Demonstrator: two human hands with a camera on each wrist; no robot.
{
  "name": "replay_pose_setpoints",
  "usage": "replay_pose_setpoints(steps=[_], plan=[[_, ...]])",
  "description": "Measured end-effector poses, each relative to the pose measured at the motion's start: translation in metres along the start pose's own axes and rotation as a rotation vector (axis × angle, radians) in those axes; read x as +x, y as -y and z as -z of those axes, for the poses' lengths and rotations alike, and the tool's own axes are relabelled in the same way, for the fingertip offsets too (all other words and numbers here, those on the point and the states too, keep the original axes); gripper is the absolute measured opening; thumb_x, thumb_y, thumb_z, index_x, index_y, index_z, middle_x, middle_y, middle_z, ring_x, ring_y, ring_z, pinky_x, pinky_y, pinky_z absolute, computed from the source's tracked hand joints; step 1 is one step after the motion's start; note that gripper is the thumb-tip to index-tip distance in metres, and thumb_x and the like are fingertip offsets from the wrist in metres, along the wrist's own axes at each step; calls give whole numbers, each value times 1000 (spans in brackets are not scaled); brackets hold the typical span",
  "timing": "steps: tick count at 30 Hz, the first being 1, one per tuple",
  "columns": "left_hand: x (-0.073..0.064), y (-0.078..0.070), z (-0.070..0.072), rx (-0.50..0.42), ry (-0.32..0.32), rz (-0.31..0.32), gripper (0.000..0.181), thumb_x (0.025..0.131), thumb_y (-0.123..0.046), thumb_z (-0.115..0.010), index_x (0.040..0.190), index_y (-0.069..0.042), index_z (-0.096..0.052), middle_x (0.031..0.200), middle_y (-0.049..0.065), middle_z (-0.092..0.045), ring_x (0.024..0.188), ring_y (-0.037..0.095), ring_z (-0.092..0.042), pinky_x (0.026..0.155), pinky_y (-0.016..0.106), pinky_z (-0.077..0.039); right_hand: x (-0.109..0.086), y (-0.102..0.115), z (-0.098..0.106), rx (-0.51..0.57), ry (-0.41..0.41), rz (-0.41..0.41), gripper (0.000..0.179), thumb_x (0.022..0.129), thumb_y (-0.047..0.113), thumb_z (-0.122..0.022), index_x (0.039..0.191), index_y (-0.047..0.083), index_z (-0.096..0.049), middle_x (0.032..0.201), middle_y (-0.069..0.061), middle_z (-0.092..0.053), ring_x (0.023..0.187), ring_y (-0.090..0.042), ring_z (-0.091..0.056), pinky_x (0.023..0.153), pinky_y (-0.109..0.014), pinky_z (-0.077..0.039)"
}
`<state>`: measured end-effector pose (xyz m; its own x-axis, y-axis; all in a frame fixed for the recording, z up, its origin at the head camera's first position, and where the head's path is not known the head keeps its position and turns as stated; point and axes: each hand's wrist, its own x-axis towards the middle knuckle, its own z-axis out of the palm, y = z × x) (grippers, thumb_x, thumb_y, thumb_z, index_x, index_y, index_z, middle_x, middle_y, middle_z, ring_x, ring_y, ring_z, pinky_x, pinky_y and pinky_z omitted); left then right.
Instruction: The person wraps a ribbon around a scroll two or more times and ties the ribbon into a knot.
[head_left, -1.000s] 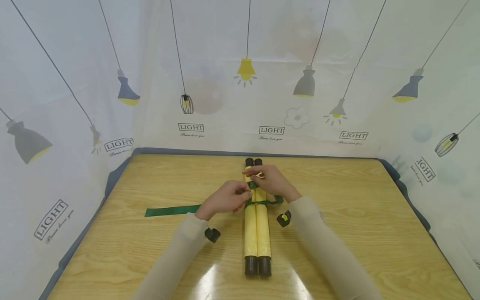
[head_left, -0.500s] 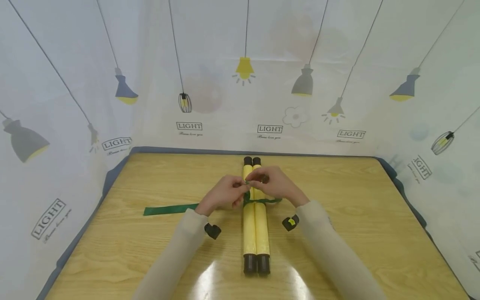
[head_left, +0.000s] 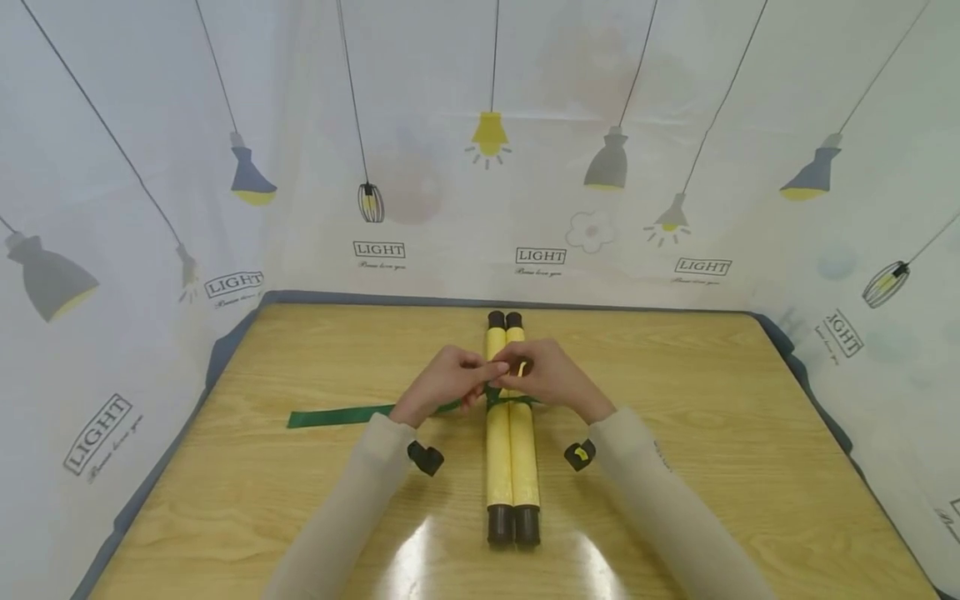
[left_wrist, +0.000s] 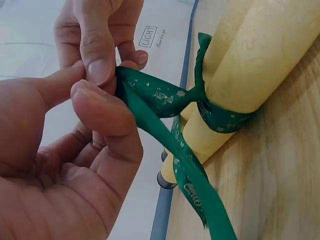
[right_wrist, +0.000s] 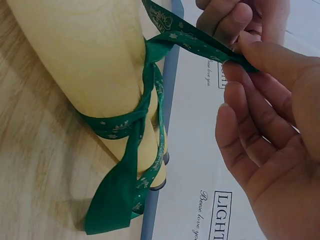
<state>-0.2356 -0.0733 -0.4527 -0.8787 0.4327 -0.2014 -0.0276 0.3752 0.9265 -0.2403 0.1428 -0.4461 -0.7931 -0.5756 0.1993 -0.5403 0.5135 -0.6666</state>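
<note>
The green ribbon (head_left: pixel 337 416) goes around the pair of yellow tubes (head_left: pixel 501 458), which lie side by side on the wooden table (head_left: pixel 712 375), their dark caps pointing near and far. One flat tail of it lies to the left. Above the tubes, the right hand (head_left: pixel 551 375) pinches a fold of the ribbon between thumb and forefinger, other fingers loosely bent. The left hand (head_left: pixel 447 379), fingers curled, meets it there and pinches the same fold, its fingertips partly hidden.
</note>
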Motion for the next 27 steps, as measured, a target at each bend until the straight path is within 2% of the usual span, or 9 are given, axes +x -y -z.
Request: replay_pose_setpoints(steps=[3, 5, 9, 11, 13, 16, 20, 23, 27], plan=[[1, 2, 5, 20, -1, 4, 56, 94, -62, -64, 89, -7, -73, 62, -1, -54, 54, 15, -50, 57, 34, -48, 0, -2, -2, -15, -27, 4, 10, 95, 21, -76, 104, 19, -78, 91, 5, -76, 77, -10, -64, 69, -26, -53], [4, 5, 9, 32, -15, 7, 56, 96, -63, -61, 90, -8, -72, 64, 0, -55, 55, 16, -51, 59, 38, -51, 0, -3, -2, -15, -30, 3, 9, 95, 23, -76, 102, 18, -78, 90, 5, -77, 75, -12, -65, 67, -26, -53], [12, 10, 16, 68, -72, 12, 49, 100, -56, -58, 101, -10, -74, 73, 6, -60, 57, 17, -52, 62, 40, -53, 0, -4, -2, -3, -12, -11, 9, 95, 25, -75, 100, 18, -79, 89, 5, -77, 73, -16, -65, 65, -26, -52], [15, 12, 19, 99, -97, 11, 42, 102, -49, -60, 107, -10, -74, 82, 9, -65, 60, 19, -54, 61, 37, -53, 0, -4, -2, 3, -6, -15, 9, 95, 25, -76, 100, 18, -79, 89, 5, -77, 73, -17, -65, 64, -26, -52], [18, 13, 21, 156, -117, 6, 35, 102, -43, -62, 113, -11, -75, 94, 10, -69, 68, 19, -59, 62, 32, -52, -1, -4, -1, 5, -1, -15, 8, 95, 25, -76, 100, 19, -79, 90, 6, -77, 73, -18, -64, 64, -26, -51], [23, 18, 22, 238, -132, 12, 28, 99, -35, -68, 116, -14, -75, 111, 9, -69, 88, 22, -63, 73, 35, -55, 0, -4, -1, 6, 4, -14, 8, 95, 25, -76, 99, 20, -79, 91, 6, -77, 72, -19, -62, 63, -26, -50], [30, 25, 21, 370, -124, 30, 34, 95, -32, -74, 123, -13, -73, 125, 9, -65, 111, 26, -62, 88, 42, -55, 0, -5, 0, 11, 11, -20, 8, 95, 25, -76, 99, 20, -79, 91, 7, -77, 73, -19, -62, 64, -25, -50], [32, 29, 20, 449, -108, 15, 34, 95, -27, -75, 123, -9, -74, 124, 11, -68, 111, 27, -63, 90, 44, -56, -1, -5, 0, 19, 14, -24, 8, 95, 24, -76, 99, 19, -79, 92, 5, -77, 74, -20, -63, 64, -26, -50], [32, 30, 20, 492, -95, -16, 16, 96, -20, -73, 103, -7, -79, 103, 8, -74, 91, 22, -67, 78, 37, -56, -1, -5, 1, 14, 15, -29, 8, 95, 24, -76, 100, 18, -79, 92, 5, -77, 73, -20, -63, 63, -25, -50]])
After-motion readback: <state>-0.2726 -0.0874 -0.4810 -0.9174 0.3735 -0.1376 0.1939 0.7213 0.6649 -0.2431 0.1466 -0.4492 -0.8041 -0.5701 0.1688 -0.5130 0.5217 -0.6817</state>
